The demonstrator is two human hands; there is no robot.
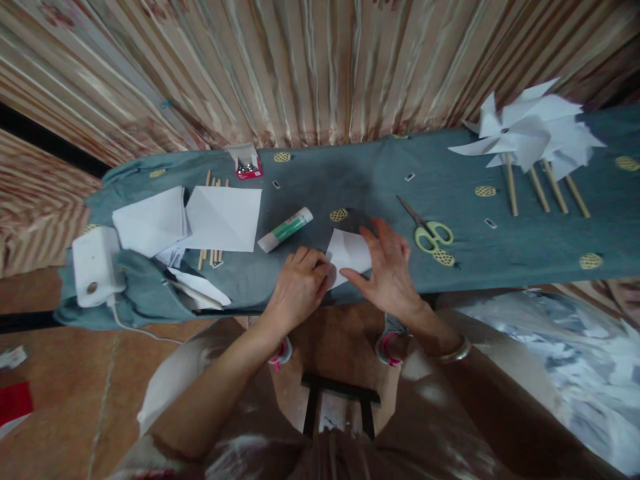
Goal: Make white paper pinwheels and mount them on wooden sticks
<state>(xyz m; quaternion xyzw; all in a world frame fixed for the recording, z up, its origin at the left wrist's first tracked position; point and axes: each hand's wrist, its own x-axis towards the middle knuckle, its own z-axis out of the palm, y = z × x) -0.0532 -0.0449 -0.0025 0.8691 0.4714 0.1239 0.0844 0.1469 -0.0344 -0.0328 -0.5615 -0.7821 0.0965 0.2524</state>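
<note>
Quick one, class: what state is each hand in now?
Left hand: fingers curled at the white paper; grip cannot be told.
Right hand: open, over the same paper.

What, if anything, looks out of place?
A red item and a white scrap lie on the floor at left, off the table. The cord from the white box hangs over the near edge, perhaps a snag. Nothing looks spilled.

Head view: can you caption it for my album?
Left hand and right hand on white paper, between a glue stick and green-handled scissors, paper pinwheels farther right.
</note>
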